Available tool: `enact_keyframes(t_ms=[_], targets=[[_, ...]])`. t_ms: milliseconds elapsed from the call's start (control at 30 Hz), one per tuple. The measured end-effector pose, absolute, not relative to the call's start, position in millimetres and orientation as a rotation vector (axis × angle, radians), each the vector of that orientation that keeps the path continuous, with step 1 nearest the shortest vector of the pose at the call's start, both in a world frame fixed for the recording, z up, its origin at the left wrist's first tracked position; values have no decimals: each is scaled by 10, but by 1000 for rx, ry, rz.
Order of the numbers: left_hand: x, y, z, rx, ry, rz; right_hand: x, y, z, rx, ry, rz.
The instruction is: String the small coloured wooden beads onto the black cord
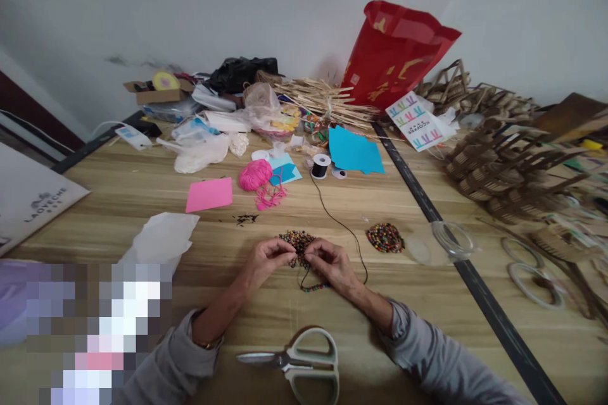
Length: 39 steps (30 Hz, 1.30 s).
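My left hand (270,259) is pinched at the left edge of a pile of small multicoloured beads (298,242); what its fingertips hold is too small to make out. My right hand (332,262) pinches the black cord (360,243) at the pile's right side. The cord runs back to a black spool (320,166) with white ends. A short row of threaded beads (313,288) hangs below my right hand. Farther right lies a coil of strung beads (384,237). Scissors (294,359) with pale handles lie nearer me, blades pointing left.
Pink yarn (255,175), a pink card (209,194) and blue paper (355,150) lie beyond my hands. A red bag (396,57) stands at the back. Woven baskets (489,164) and clear rings (453,240) are on the right. A white plastic sheet (164,237) lies left.
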<state>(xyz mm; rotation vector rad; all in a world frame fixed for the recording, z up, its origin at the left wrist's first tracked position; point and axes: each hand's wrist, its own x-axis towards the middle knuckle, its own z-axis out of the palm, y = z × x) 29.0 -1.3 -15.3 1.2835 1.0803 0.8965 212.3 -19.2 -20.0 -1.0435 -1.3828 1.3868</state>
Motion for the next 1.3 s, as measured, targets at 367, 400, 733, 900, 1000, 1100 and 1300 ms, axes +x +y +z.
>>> enact_keyframes(t_ms=[367, 400, 733, 900, 1000, 1100, 1300], targets=[[284, -36, -134, 1108, 1019, 853, 2114, -228, -229, -1081, -1498, 1288], [283, -37, -132, 1112, 1019, 848, 2110, -233, -224, -1074, -1519, 1264], [267, -21, -196, 1171, 985, 833, 2103, -258, -227, -1041, -1698, 1039], [262, -28, -205, 1202, 995, 810, 2100, -263, -223, -1038, -1747, 995], [266, -34, -192, 1202, 993, 791, 2100, -258, -223, -1038, -1763, 966], [271, -31, -200, 1210, 987, 795, 2109, -254, -219, -1029, -1778, 944], [277, -25, -256, 1274, 980, 832, 2132, -285, -205, -1018, -1815, 930]])
